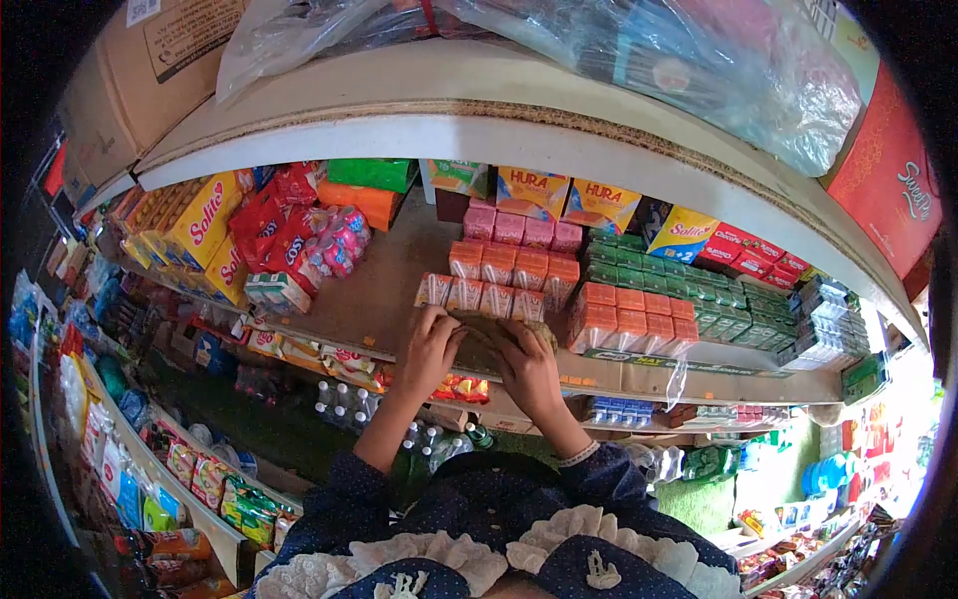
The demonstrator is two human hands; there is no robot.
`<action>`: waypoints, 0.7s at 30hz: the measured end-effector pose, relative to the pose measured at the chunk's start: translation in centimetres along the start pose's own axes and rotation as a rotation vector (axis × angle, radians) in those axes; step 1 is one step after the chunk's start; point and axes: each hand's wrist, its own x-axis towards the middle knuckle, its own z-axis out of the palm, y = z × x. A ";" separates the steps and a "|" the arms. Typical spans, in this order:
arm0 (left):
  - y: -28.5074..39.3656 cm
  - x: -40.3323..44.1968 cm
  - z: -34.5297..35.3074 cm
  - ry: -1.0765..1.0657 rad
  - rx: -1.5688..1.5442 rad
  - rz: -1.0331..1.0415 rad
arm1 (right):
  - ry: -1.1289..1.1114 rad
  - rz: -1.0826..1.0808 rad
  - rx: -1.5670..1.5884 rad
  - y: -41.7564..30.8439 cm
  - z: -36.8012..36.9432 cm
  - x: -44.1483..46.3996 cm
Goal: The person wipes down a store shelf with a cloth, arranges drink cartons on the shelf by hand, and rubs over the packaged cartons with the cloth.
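Note:
My left hand (427, 351) and my right hand (529, 367) are in front of the middle shelf (384, 285), close together. Between them is a crumpled olive-brown cloth (481, 329), with the fingers of both hands closed on it. Just behind the cloth stands a front row of small orange and white drink cartons (481, 297). Further back are more orange cartons (514, 266) and pink cartons (524, 230). To the right of my right hand sits a plastic-wrapped pack of orange cartons (631, 321), beside rows of green cartons (689, 285).
An upper shelf board (479, 125) overhangs the goods, with plastic-wrapped packages (689, 70) on it. Yellow Solite boxes (205, 225) and red bags (274, 235) stand left. Hura boxes (532, 192) are at the back. Bottles (344, 401) sit below.

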 end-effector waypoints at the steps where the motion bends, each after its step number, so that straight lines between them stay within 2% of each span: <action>1: -0.2 0.2 0.1 -0.044 -0.003 -0.052 | 0.005 -0.011 -0.009 0.0 -0.4 0.4; 3: -0.8 1.1 0.4 -0.090 -0.011 -0.103 | 0.009 -0.019 -0.021 0.8 -0.3 1.5; 5: -2.5 2.5 1.4 0.040 0.283 0.155 | -0.025 0.004 -0.093 2.5 1.2 3.3; 6: -3.0 3.6 1.5 0.038 0.284 0.150 | -0.029 0.003 -0.090 3.3 2.1 4.4; 8: -4.1 5.8 1.6 -0.284 0.164 -0.049 | -0.029 0.044 -0.230 4.3 3.7 6.1; 10: -4.3 6.4 2.1 -0.235 0.196 -0.027 | -0.039 0.054 -0.225 4.7 4.5 6.6; 13: -3.7 6.4 2.3 -0.275 0.189 -0.110 | -0.094 0.071 -0.179 4.6 4.5 6.1; 15: -2.6 4.9 2.0 -0.225 0.301 -0.065 | -0.135 0.082 -0.140 4.3 4.1 4.8; 18: -0.9 2.3 0.7 -0.211 0.244 0.026 | -0.108 -0.038 -0.270 2.9 2.8 2.5; 21: 0.0 1.7 0.0 -0.178 0.263 0.048 | -0.236 -0.006 -0.262 2.3 2.2 1.8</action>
